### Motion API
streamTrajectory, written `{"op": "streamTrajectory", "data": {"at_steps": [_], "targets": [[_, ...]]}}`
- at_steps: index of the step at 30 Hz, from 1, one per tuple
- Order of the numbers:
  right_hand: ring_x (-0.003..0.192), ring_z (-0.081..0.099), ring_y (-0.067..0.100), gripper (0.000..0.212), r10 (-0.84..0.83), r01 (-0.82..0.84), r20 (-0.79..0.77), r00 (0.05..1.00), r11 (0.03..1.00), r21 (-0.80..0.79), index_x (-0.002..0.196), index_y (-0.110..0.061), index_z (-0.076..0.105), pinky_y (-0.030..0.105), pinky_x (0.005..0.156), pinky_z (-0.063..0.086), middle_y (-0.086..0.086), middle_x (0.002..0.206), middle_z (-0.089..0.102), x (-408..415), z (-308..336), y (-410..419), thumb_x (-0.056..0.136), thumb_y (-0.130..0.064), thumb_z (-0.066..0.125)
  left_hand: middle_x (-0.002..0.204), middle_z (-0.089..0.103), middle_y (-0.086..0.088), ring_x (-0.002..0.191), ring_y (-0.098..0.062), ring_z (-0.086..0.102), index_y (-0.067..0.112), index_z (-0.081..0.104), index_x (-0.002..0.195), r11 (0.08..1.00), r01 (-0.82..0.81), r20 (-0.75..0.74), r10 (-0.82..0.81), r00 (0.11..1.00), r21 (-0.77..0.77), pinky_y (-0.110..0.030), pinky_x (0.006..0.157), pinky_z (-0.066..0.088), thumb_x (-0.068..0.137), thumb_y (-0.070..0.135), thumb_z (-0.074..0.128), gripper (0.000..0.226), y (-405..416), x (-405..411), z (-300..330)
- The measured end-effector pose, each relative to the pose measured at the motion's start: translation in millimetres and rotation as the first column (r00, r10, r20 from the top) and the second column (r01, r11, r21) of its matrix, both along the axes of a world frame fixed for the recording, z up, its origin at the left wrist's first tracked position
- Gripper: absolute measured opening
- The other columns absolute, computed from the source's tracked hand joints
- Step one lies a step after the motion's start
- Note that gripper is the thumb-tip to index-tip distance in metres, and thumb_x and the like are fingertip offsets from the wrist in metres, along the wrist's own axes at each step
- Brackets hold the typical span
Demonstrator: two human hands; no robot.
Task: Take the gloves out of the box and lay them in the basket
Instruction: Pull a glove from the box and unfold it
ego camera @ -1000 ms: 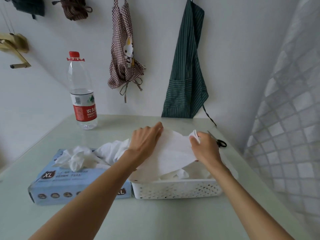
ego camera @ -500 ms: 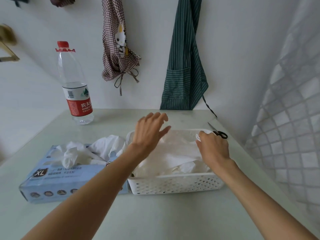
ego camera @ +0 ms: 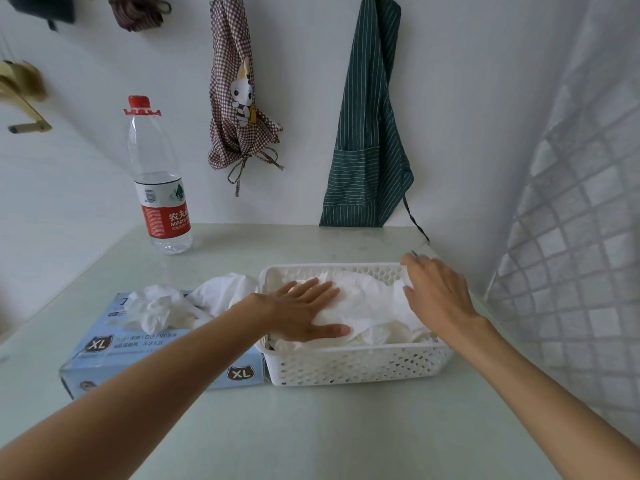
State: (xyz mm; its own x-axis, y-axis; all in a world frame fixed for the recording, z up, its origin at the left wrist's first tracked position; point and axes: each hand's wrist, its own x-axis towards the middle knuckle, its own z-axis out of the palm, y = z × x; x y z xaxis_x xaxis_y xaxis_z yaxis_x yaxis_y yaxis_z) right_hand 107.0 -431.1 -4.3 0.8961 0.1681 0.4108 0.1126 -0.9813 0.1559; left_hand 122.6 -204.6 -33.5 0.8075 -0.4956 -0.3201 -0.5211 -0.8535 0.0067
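Pressing gloves (ego camera: 367, 299) flat in the basket (ego camera: 356, 368), frame centre.
Head view: left hand (ego camera: 304, 311) open, palm down; right hand (ego camera: 436, 299) open at the far rim. Next, probably reach for gloves bulging from the box (ego camera: 162, 348), lower left.

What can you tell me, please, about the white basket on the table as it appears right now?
The white basket is a low rectangular plastic tray whose walls are perforated with small holes. It sits upright on the pale table, its left end against the blue glove box. White gloves are piled inside. The left hand presses flat on the pile; the right hand rests at the far right corner.
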Motion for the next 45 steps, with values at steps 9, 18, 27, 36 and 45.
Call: {"op": "streamTrajectory", "data": {"at_steps": [9,18,27,36,45], "targets": [[0.145,-0.019,0.022,0.092,0.113,0.032,-0.839,0.533,0.988,0.153,0.149,-0.034,-0.018,0.048,0.117,-0.002,0.001,0.157,-0.025,-2,-1,6,0.084,-0.073,0.035,0.154,-0.028,0.005,0.142,-0.008,-0.023,0.018,-0.025,0.146,0.995,-0.033,0.034,0.03,0.999,0.094,-0.037,0.119,-0.01,0.073,0.087,0.021,0.111,3,0,6],[0.145,-0.019,0.023,0.099,0.002,-0.007,-0.886,0.464,1.0,-0.002,0.147,-0.028,-0.024,0.049,0.118,-0.004,0.002,0.155,-0.029,14,-20,12,0.084,-0.072,0.038,0.156,-0.026,0.001,0.144,-0.012,-0.019,0.016,-0.025,0.146,0.982,-0.066,0.053,0.058,0.997,0.175,-0.035,0.118,-0.011,0.086,0.075,0.026,0.098,-2,-2,-10],[0.147,0.002,0.017,0.09,0.184,-0.052,-0.738,0.65,0.979,0.198,0.153,-0.029,0.008,0.038,0.119,0.014,-0.005,0.16,0.0,7,14,-7,0.084,-0.06,0.056,0.157,-0.019,0.0,0.144,-0.013,-0.018,0.015,-0.017,0.149,0.931,-0.207,-0.027,0.226,0.974,0.302,-0.041,0.117,-0.014,0.076,0.085,0.024,0.109,9,-27,35],[0.146,0.012,0.017,0.084,0.156,0.006,-0.799,0.581,0.981,0.196,0.151,-0.026,0.017,0.033,0.118,0.016,-0.004,0.16,0.006,5,-3,-10,0.085,-0.062,0.054,0.16,0.004,-0.01,0.147,-0.022,-0.006,0.007,0.01,0.151,0.895,-0.23,0.045,0.23,0.972,0.383,-0.044,0.116,-0.013,0.088,0.073,0.025,0.093,3,-36,34],[0.118,0.051,0.01,0.042,0.36,-0.18,-0.485,0.797,0.908,0.377,0.127,-0.031,0.055,0.032,0.099,0.042,-0.012,0.132,0.054,-17,44,76,0.089,-0.05,0.057,0.159,0.012,0.006,0.146,-0.014,0.007,0.031,0.02,0.15,0.889,-0.362,0.243,0.43,0.869,-0.28,-0.045,0.119,0.001,0.097,0.054,0.026,0.058,136,-51,43]]}}
